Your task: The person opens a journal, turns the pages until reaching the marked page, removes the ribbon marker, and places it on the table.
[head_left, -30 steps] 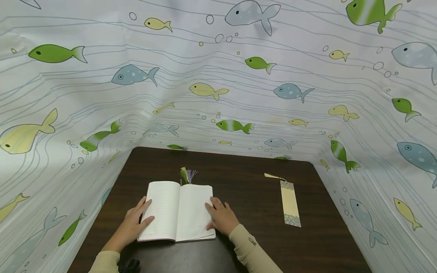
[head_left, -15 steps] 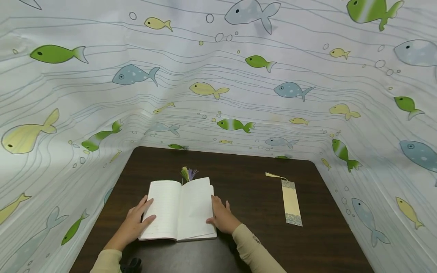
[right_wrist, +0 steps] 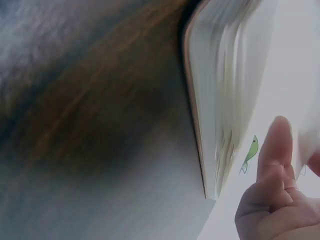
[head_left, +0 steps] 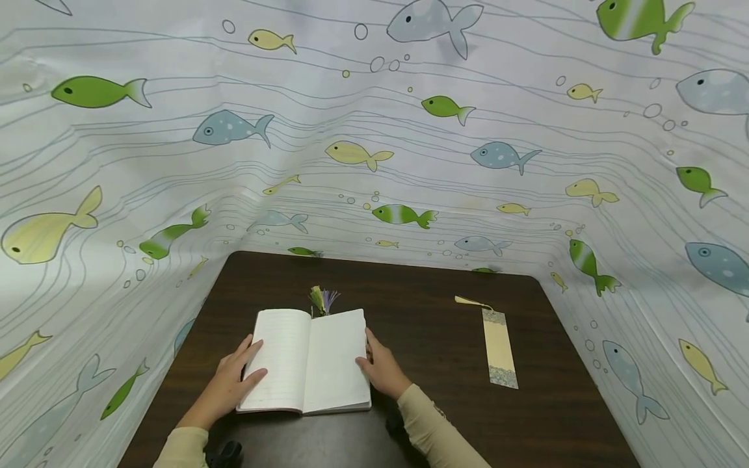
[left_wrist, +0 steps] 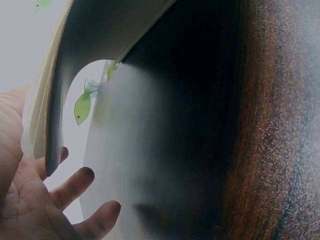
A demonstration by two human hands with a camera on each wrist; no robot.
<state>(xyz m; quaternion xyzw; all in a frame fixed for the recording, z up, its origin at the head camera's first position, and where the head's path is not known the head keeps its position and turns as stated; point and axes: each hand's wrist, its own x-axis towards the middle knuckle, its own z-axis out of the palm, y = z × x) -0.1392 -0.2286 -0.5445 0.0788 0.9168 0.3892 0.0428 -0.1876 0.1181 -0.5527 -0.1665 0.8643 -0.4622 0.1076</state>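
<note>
One hand, your left hand (head_left: 231, 380), grips the open notebook's (head_left: 277, 361) left side; your right hand (head_left: 385, 369) pinches a page (head_left: 333, 361). Only your left wrist view shows the spread fingers (left_wrist: 74, 187) under the dark cover (left_wrist: 56, 105). Only the head view shows the tassels (head_left: 316, 299) and bookmark (head_left: 499, 344). The notebook lies on a dark brown wooden table (head_left: 424, 318), with white fish-print sheeting (head_left: 316, 84) around.

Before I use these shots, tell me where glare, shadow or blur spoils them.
Head view: pale sheen on the table near the book, whose right page looks plain white; left wrist view: deep shadow on the table below the book, hazy brightness at the right edge; right wrist view: blurred table, right hand clearer, right page nearly washed out.
</note>
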